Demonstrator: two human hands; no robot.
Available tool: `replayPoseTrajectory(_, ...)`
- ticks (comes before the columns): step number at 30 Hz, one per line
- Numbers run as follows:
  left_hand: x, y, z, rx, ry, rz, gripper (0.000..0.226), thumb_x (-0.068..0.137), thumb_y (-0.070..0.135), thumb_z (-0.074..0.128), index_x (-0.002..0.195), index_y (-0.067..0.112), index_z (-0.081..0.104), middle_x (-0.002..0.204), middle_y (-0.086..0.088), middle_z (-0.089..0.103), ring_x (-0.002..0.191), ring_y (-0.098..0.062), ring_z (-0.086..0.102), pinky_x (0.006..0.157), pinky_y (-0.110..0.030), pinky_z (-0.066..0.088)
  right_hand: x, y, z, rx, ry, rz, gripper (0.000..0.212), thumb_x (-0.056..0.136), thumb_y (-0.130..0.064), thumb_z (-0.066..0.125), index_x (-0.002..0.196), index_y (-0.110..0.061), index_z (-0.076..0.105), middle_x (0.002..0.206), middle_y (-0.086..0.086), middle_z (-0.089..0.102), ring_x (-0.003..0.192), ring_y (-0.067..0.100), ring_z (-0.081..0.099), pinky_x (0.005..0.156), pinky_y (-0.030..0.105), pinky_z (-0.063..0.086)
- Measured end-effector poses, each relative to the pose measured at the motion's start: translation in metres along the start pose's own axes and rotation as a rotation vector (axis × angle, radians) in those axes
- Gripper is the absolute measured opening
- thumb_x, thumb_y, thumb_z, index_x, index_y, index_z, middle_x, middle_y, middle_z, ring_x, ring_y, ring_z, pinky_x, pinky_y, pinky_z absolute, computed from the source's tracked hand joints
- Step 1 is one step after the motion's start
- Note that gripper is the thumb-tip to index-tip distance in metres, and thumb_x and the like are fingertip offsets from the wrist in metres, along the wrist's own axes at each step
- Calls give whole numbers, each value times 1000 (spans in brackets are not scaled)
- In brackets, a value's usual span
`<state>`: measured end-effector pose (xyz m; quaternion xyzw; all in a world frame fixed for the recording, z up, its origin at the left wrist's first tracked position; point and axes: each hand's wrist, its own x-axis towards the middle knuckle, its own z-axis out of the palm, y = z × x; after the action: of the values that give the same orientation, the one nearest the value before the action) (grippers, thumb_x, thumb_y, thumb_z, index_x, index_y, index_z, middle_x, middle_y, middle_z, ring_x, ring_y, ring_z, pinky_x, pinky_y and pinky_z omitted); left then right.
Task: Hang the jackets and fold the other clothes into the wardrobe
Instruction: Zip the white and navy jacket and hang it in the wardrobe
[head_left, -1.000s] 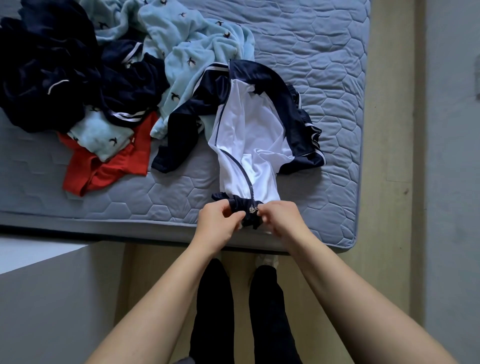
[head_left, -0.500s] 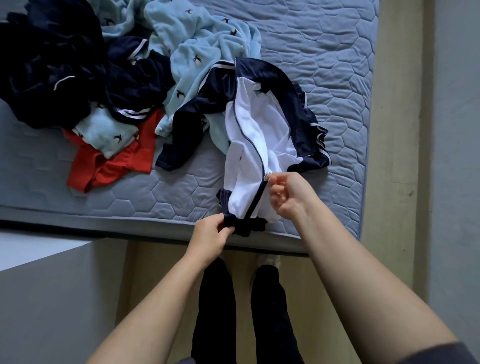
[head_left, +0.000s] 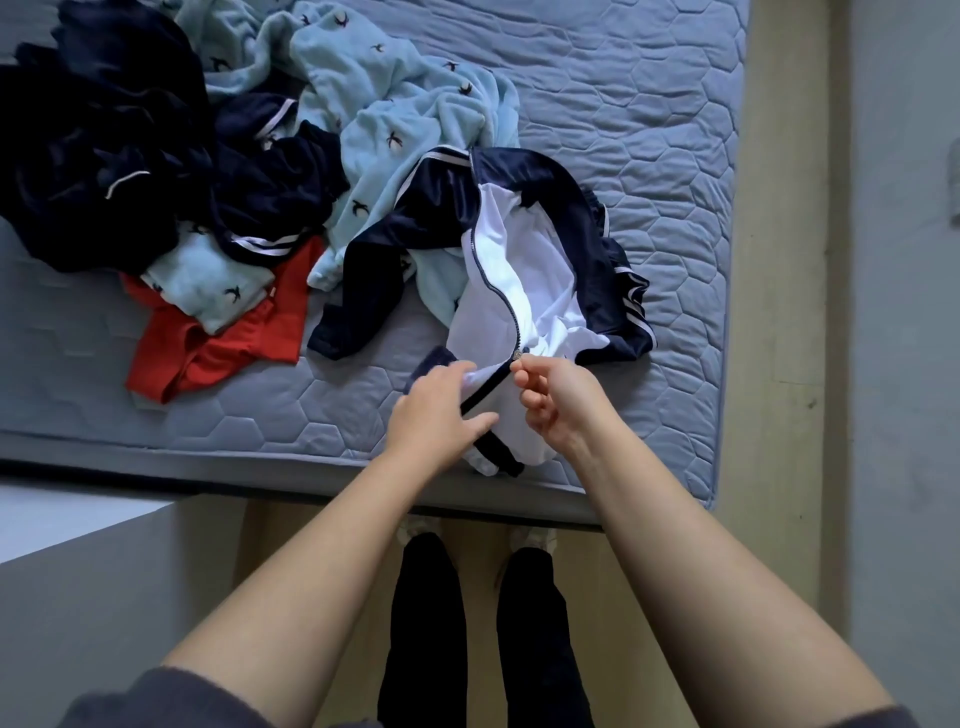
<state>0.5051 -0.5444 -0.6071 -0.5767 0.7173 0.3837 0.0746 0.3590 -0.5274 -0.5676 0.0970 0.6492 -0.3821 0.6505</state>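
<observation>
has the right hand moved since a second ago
Yes. The right hand, pinching the zipper pull, moved away from the near edge of the mattress, up the jacket.

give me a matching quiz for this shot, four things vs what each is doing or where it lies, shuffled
1 left hand
2 right hand
3 red garment
4 jacket

a pinches the zipper pull
b partly under a light blue piece
c presses flat on the jacket
d white and navy, hem at the mattress edge

Pairs: 1-c, 2-a, 3-b, 4-d
</observation>
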Motion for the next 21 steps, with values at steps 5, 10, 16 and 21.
replayPoseTrajectory(5,10,17,9,264,176,96,25,92,23,49,69,21,42,73,-4,61,79,-30,57,70,-31,19,6,-10,4,163,23,9,16,89,-3,49,76,-9,54,54,-4,50,31,2,32,29,13,18)
replayPoseTrajectory(10,1,-20,19,505,-11,-25,16,88,17,50,74,24,50,84,-4,67,82,-26,60,71,-31,22,13,-38,4,302,9,-57,23,89,3,41,72,-12,46,52,-5,45,29,2,31,27,11,16)
replayPoseTrajectory(16,2,-50,10,623,-206,-161,7,88,20,51,90,24,56,101,1,66,93,-23,61,81,-34,33,12,-58,5,239,9,-151,20,88,0,48,72,-12,51,46,-6,50,31,1,33,29,12,18)
replayPoseTrajectory(21,36,17,-7,203,-19,75,21,89,39,56,103,24,55,102,5,65,97,-24,61,77,-34,39,11,-53,8,230,13,-124,19,87,-1,52,71,-11,54,47,-4,53,32,3,34,29,13,21)
